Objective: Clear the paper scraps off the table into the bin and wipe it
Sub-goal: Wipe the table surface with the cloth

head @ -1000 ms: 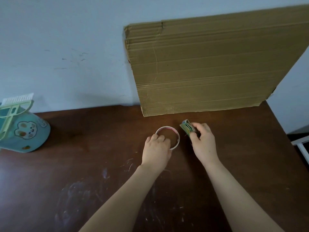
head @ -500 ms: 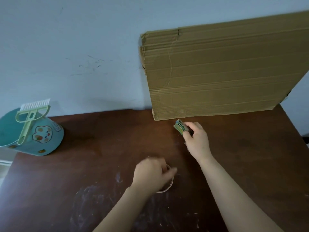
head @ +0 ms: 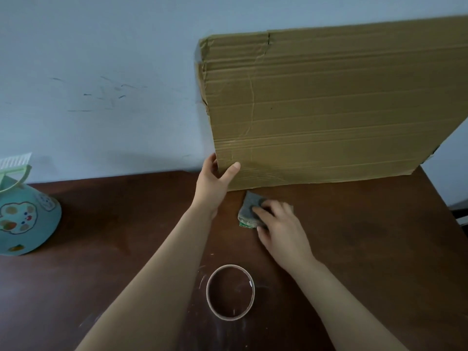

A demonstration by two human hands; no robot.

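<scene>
While the left hand (head: 212, 181) grips the lower left corner of a large brown corrugated cardboard sheet (head: 329, 110), thumb curled onto its front face and fingers wrapped behind the edge, the right hand (head: 281, 224) lies on a small folded grey cloth with a green edge (head: 249, 210). That hand's fingers are nearly straight and spread over the top of the cloth, pressing it flat against the dark brown wooden table (head: 379, 249); the thumb sits at the cloth's near side. The cloth rests just in front of the cardboard sheet's bottom edge, close to the left hand's wrist. The cardboard sheet stands upright on the far part of the table and leans against a pale blue wall (head: 101, 59), which bears faint dark scuffs. A thin brown cardboard ring (head: 230, 292) lies flat between the two forearms, nearer the viewer. At the far left a teal plastic bin with a rabbit picture (head: 27, 219) lies tilted on the table, with a pale green plastic brush (head: 15, 171) at its upper side. Pale smears and small white flecks (head: 211, 254) mark the table around the ring.
</scene>
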